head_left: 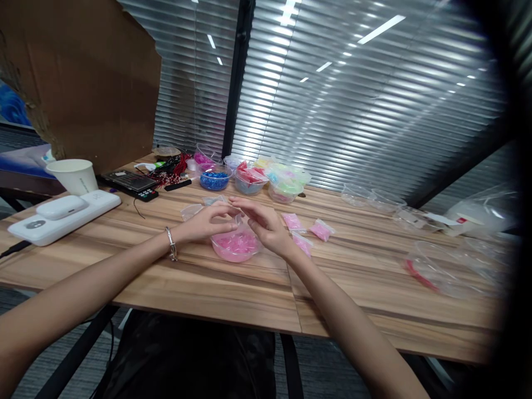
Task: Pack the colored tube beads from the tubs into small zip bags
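My left hand point(214, 219) and my right hand point(266, 224) meet above a clear round bowl point(235, 256) of pink translucent pieces point(236, 242). Between the fingers of both hands shows a bit of clear plastic, apparently a small bag point(239, 220). The fingers of each hand are closed toward it, and much of it is hidden behind them. To the right of my right hand lie small filled pink bags point(321, 229). Beyond my left hand are flat clear bags point(192, 211).
Bowls of blue pieces point(214, 179) and red packets point(251, 176) stand at the back. A paper cup point(73, 176), a white charger point(66, 216) and a remote point(146, 194) are left. Clear empty containers point(440, 271) sit right. Cardboard point(103, 77) rises at the back left.
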{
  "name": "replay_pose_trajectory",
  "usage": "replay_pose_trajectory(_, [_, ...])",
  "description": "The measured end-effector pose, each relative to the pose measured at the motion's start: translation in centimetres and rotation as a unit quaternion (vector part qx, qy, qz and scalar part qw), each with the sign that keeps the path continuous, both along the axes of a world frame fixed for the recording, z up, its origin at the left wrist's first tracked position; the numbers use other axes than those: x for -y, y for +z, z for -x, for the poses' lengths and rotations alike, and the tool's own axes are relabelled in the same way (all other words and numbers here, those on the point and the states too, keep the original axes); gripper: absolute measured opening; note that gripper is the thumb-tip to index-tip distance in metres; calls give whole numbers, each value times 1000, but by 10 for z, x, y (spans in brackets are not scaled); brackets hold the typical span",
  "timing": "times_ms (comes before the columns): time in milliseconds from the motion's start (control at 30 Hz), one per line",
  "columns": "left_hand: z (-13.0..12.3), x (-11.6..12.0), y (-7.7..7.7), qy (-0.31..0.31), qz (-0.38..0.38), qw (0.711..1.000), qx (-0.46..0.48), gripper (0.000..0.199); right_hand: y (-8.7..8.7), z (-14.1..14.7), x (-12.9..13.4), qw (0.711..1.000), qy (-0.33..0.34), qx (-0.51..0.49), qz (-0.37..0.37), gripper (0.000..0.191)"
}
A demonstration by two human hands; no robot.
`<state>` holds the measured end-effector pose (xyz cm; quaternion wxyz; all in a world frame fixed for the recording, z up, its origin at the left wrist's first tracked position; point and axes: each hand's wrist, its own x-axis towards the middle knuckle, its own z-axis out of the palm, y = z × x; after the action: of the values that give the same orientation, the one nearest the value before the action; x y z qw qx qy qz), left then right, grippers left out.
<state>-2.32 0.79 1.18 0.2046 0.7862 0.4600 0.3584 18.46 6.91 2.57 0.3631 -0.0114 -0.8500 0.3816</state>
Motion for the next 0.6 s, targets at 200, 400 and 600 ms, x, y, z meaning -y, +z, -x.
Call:
replay_pose_trajectory(200, [1, -1, 0, -1, -6, 1000, -7, 38, -3, 0, -2, 999, 14, -3, 37, 41])
replay_pose_trajectory(400, [1, 0, 0, 3, -5, 1000, -4, 40, -2, -2, -1, 998, 26, -6, 55, 45])
replay_pose_trajectory(600, [1, -2, -2, 1, 4, 1000, 6, 38, -3, 0, 0, 999, 14, -6, 49, 47])
